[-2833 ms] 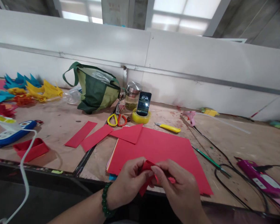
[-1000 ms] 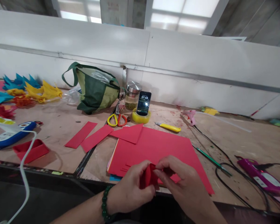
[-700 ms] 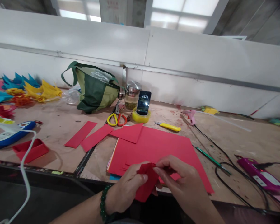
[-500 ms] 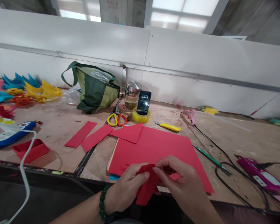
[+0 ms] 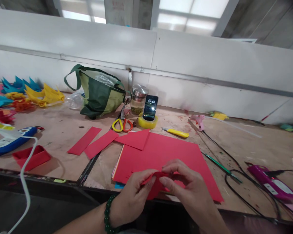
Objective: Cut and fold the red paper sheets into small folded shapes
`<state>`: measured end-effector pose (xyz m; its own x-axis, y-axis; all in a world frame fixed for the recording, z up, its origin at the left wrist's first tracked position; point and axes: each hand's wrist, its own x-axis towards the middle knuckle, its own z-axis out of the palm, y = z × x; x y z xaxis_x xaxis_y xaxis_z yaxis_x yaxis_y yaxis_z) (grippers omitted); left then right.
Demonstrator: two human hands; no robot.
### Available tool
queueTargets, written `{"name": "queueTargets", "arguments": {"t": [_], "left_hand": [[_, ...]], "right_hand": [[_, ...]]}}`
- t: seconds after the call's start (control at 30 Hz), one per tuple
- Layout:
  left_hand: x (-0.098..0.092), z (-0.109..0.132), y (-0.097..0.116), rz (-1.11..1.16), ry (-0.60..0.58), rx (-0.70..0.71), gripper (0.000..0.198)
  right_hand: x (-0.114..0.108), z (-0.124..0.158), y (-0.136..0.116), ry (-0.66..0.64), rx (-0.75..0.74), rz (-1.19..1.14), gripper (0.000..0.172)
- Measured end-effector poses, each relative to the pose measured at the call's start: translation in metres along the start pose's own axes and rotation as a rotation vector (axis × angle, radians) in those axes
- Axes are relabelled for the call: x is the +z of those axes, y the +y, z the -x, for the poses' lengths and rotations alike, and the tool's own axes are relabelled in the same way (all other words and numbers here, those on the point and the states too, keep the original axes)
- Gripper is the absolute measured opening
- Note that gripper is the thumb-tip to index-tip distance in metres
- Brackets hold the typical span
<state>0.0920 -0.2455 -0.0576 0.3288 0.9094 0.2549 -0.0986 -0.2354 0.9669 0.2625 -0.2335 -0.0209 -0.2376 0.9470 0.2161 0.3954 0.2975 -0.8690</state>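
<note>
Between my hands is a small red paper piece (image 5: 156, 188), held at the table's front edge. My left hand (image 5: 136, 191), with a green bead bracelet at the wrist, pinches its left side under the thumb. My right hand (image 5: 185, 185) grips its upper right edge between thumb and fingers, which partly hide it. Behind the hands lies a stack of red paper sheets (image 5: 171, 149). On its upper left corner rests a cut red paper piece (image 5: 136, 139). Two red paper strips (image 5: 84, 140) lie to the left, near a folded red paper box shape (image 5: 33, 156).
Scissors (image 5: 122, 123), a phone (image 5: 150, 108) leaning on a tape roll (image 5: 147, 123), a glass jar (image 5: 138, 99) and a green bag (image 5: 100, 94) stand behind. A yellow cutter (image 5: 177, 132), pink glue gun (image 5: 199, 122), green pen-like tool (image 5: 222, 167) and purple power strip (image 5: 274, 183) lie rightward.
The red paper piece in my hands has been tipped up, so its lower end no longer hangs as far down. Both hands keep hold of it; the table items have not moved.
</note>
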Motion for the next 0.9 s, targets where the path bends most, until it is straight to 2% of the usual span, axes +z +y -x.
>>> {"name": "queueTargets", "arguments": {"t": [0.13,0.27,0.4,0.63,0.77,0.9], "left_hand": [[-0.001,0.004,-0.009,-0.2,0.049,0.144,0.029],[-0.003,0.004,-0.016,-0.36,0.086,0.221,0.033],[-0.004,-0.002,-0.01,-0.273,0.088,0.127,0.024],[-0.006,-0.009,-0.001,0.038,0.083,-0.214,0.022],[-0.008,-0.011,0.001,0.091,0.064,-0.218,0.021],[-0.014,-0.017,0.004,0.045,0.05,-0.219,0.019]], "right_hand": [[0.001,-0.002,0.001,0.001,-0.047,-0.085,0.012],[0.003,-0.002,0.002,0.049,-0.051,-0.009,0.016],[0.005,-0.004,0.003,0.093,-0.078,0.117,0.015],[0.004,-0.003,0.007,0.082,-0.122,0.241,0.022],[0.004,-0.002,0.008,-0.027,-0.061,0.281,0.027],[0.004,-0.004,0.008,-0.034,-0.043,0.289,0.032]]}}
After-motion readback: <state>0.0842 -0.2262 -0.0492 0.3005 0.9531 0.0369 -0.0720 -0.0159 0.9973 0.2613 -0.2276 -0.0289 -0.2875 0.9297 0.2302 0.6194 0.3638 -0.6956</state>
